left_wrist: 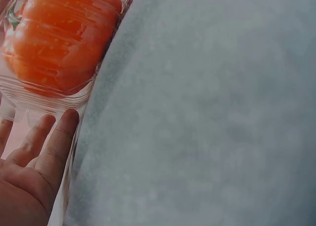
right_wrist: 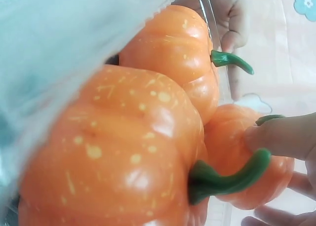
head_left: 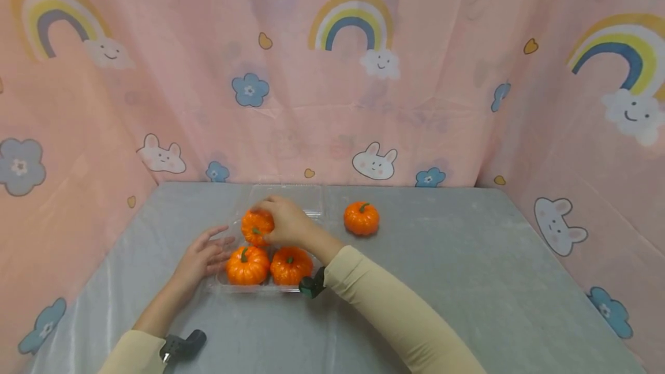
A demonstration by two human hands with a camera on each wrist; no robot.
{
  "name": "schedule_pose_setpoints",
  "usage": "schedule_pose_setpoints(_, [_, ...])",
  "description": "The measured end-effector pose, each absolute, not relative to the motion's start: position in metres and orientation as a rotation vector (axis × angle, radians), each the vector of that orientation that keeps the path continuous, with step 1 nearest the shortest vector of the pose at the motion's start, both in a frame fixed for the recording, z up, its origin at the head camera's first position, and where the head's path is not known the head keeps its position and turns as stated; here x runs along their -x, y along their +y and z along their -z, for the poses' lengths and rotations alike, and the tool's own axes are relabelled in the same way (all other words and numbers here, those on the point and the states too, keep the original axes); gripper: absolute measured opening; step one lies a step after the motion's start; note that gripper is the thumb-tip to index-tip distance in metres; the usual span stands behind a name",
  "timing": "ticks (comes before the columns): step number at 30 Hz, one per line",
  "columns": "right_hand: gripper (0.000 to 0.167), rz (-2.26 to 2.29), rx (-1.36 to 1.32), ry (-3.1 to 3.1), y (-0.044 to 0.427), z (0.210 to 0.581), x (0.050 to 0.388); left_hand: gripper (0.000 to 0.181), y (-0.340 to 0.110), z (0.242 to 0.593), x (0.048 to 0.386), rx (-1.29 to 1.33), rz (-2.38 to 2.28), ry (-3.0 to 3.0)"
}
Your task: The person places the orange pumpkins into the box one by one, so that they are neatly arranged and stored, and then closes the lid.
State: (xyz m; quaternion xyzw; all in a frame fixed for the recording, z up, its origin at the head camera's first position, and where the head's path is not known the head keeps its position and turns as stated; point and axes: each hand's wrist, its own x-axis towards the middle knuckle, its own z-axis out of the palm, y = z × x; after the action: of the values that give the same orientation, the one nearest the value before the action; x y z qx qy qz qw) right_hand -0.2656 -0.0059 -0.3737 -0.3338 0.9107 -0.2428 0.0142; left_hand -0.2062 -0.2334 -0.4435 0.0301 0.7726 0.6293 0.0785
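Note:
A clear plastic container (head_left: 260, 289) holds two orange pumpkins side by side along its near edge, the left one (head_left: 247, 266) and the right one (head_left: 291, 266). Behind the left one, the right hand (head_left: 286, 221) grips a third pumpkin (head_left: 256, 227), tilted with its stem toward the camera; the right wrist view shows the thumb pressed on this pumpkin (right_wrist: 237, 147). At the container's left side is the left hand (head_left: 200, 258), fingers extended; in the left wrist view its fingertips (left_wrist: 71, 116) lie at the ribbed plastic wall.
A fourth pumpkin (head_left: 361, 218) stands on the grey table (head_left: 457, 258), right of the container. The clear lid (head_left: 286, 192) lies open at the back. A pink patterned curtain (head_left: 312, 126) encloses the table's back and sides.

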Motion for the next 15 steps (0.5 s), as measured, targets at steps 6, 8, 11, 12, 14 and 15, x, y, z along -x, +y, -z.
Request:
schedule_pose_setpoints(6, [0.056,0.73,1.015,2.819,-0.009,0.3737,0.2649,0.05,-0.2326,0.4421,0.2063,-0.08,-1.886,2.305])
schedule_pose_setpoints(8, [0.058,0.724,1.005,2.817,-0.0094,0.3729,0.2639,0.05,-0.2324,0.4421,0.2057,-0.084,-1.884,2.304])
schedule_pose_setpoints(11, [0.062,0.708,0.998,2.824,-0.0104,0.3722,0.2634,0.049,-0.2322,0.4419,0.2049,-0.088,-1.882,2.308])
schedule_pose_setpoints(12, [0.063,0.701,0.994,2.829,-0.0107,0.3722,0.2635,0.049,-0.2323,0.4418,0.2048,-0.089,-1.88,2.31])
schedule_pose_setpoints(14, [0.065,0.687,0.993,2.834,-0.0115,0.3723,0.2643,0.048,-0.2323,0.4414,0.2048,-0.089,-1.876,2.317])
schedule_pose_setpoints(15, [0.064,0.678,0.991,2.839,-0.012,0.3724,0.2648,0.048,-0.2323,0.4412,0.205,-0.09,-1.876,2.319])
